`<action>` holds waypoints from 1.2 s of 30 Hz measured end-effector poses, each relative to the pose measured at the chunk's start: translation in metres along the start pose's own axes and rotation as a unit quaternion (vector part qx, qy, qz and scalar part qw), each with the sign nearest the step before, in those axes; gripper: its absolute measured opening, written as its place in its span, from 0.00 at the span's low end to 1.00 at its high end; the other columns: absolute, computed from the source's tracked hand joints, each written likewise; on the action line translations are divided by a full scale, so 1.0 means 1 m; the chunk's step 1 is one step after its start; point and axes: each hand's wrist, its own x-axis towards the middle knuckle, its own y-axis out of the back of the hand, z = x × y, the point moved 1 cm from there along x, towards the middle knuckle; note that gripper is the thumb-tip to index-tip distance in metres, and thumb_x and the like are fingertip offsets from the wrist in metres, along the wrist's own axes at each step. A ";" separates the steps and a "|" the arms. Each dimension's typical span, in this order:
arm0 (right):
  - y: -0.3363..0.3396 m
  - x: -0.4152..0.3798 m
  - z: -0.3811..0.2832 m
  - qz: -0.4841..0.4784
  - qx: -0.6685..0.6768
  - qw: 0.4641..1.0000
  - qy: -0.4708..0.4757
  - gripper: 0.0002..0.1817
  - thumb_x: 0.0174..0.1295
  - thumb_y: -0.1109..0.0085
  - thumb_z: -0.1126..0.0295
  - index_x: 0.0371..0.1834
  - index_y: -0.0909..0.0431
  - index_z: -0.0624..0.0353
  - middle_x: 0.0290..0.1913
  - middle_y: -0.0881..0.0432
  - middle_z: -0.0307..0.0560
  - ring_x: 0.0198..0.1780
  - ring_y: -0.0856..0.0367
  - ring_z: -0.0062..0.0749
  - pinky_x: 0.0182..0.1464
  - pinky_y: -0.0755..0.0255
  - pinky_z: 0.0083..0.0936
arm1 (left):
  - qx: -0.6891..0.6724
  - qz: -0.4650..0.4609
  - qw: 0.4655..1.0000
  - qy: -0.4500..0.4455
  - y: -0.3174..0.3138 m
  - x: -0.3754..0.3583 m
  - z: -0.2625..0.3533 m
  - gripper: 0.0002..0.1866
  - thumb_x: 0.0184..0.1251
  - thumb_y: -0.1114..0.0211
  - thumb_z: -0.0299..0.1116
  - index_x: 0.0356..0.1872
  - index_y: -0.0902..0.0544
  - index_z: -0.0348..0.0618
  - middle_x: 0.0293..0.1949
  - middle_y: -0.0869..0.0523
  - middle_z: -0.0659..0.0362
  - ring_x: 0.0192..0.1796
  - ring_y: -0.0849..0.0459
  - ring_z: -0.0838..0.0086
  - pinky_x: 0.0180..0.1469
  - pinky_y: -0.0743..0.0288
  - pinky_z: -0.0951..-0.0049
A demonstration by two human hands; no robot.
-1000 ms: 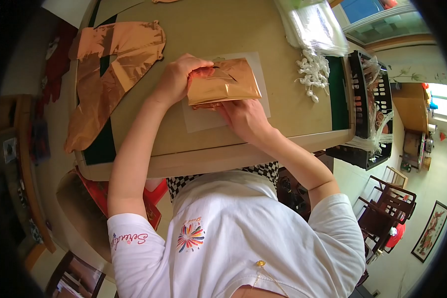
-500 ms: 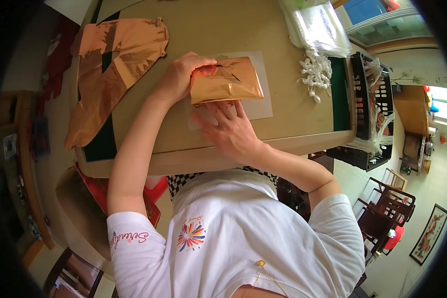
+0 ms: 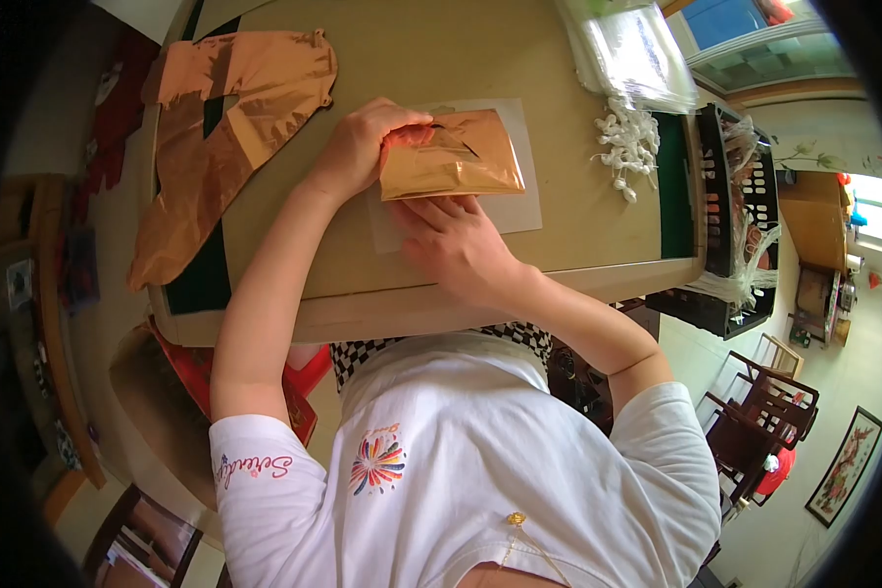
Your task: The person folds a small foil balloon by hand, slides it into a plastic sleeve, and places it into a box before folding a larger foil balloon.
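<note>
A folded sheet of shiny rose-gold foil, seemingly a flat foil balloon (image 3: pixel 461 162), lies over a white sheet of paper (image 3: pixel 524 211) on the table. My left hand (image 3: pixel 367 147) grips its left side, fingers closed around the edge near the top corner. Below, my right hand (image 3: pixel 461 245) reaches up to the foil's near edge with fingers stretched out. Its fingertips disappear beneath the foil, so whether they pinch anything is hidden. To the left, a larger rose-gold foil balloon (image 3: pixel 250 122) is spread flat and uninflated across the table corner.
Clear plastic bags (image 3: pixel 632 54) lie at the table's far right, beside a bundle of white string-like pieces (image 3: pixel 629 142). A black plastic crate (image 3: pixel 720 206) holding plastic wrap stands off the right edge. Dark wooden chairs (image 3: pixel 759 402) are farther right.
My right hand's fingers have slid farther under the foil's near edge and drawn closer together. My left hand keeps its grip on the foil's side.
</note>
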 end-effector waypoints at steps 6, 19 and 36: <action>0.007 0.004 0.013 -0.032 -0.002 0.999 0.007 0.29 0.60 0.38 0.65 0.67 0.28 0.57 0.63 0.23 0.49 0.67 0.29 0.44 0.69 0.39 0.46 | -0.028 -0.010 0.999 0.031 -0.004 -0.002 -0.003 0.15 0.63 0.37 0.21 0.51 0.16 0.42 0.43 0.13 0.56 0.47 0.14 0.66 0.51 0.21 0.71; 0.008 0.011 0.013 -0.018 0.085 0.996 -0.035 0.24 0.62 0.41 0.74 0.64 0.26 0.60 0.58 0.22 0.56 0.61 0.28 0.55 0.65 0.37 0.48 | 0.006 -0.003 1.000 0.006 -0.008 -0.002 -0.011 0.15 0.61 0.35 0.21 0.49 0.14 0.47 0.40 0.13 0.57 0.45 0.15 0.64 0.50 0.21 0.70; 0.002 0.012 0.014 -0.002 0.036 0.999 0.010 0.25 0.58 0.39 0.78 0.61 0.22 0.52 0.55 0.20 0.52 0.53 0.22 0.47 0.55 0.30 0.43 | 0.033 0.001 0.999 0.005 -0.009 -0.002 -0.014 0.16 0.59 0.33 0.24 0.49 0.15 0.48 0.41 0.15 0.56 0.45 0.15 0.62 0.49 0.20 0.67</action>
